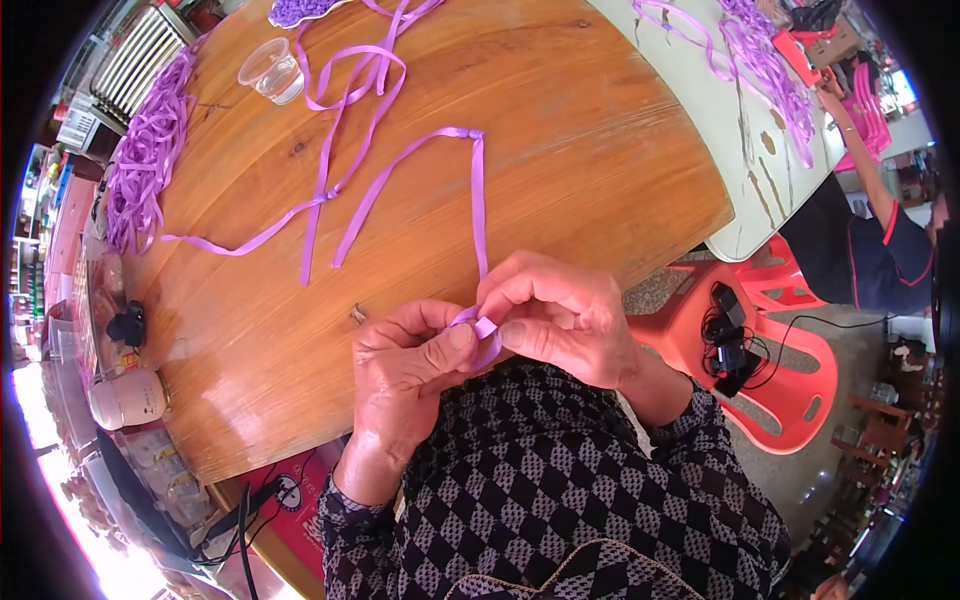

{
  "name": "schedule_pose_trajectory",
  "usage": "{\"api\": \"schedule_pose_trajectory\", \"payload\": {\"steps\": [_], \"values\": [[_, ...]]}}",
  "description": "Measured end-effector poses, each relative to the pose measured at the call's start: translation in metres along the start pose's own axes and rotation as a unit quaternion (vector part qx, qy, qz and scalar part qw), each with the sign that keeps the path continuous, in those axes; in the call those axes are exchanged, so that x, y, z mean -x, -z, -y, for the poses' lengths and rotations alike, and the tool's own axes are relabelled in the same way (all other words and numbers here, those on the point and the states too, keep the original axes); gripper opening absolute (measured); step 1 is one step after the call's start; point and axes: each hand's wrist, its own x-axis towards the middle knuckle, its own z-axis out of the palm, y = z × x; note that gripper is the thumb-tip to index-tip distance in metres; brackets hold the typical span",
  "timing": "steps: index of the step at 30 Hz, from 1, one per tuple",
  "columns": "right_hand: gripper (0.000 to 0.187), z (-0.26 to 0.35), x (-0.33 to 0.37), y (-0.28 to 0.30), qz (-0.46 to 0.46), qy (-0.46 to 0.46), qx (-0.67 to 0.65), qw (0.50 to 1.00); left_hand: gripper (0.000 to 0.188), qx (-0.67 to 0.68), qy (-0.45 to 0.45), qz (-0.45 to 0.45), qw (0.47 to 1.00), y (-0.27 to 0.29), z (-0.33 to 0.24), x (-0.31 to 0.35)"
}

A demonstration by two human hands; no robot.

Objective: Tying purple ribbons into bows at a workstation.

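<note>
Just over the near edge of the wooden table [560, 130], my two hands work close together on a purple ribbon [479, 200]. Between finger and thumb my left hand [405, 360] pinches a small loop of it. My right hand [565, 320] grips the same ribbon beside the loop, thumb and forefinger closed. From my fingers the ribbon runs up the table to a small knot, then bends back down to a loose end. Left of it lies another knotted purple ribbon [322, 198], joined with longer strands toward the far edge.
A clear plastic cup [272, 72] and a dish of purple beads [300, 10] stand at the far left. A heap of purple ribbon [150, 150] hangs at the left edge. Right, a red plastic chair [780, 370] holds black cables; another person's arm [865, 160] reaches toward a pale table [690, 80].
</note>
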Motion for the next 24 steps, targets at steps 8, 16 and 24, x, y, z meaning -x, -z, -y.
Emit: {"api": "schedule_pose_trajectory", "payload": {"steps": [8, 16, 24], "values": [[0.007, 0.001, 0.002, -0.004, -0.025, -0.028, -0.005, 0.999, 0.014, -0.188, -0.150, -0.038, 0.970, -0.005, 0.005, 0.007], [0.008, 0.002, 0.002, -0.002, -0.029, -0.058, -0.128, 0.990, 0.026, -0.211, -0.282, -0.083, 0.932, -0.011, -0.015, 0.014], [0.010, -0.002, 0.002, 0.000, 0.007, -0.067, -0.076, 0.995, 0.030, -0.194, -0.440, -0.187, 0.857, -0.019, -0.022, 0.013]]}}
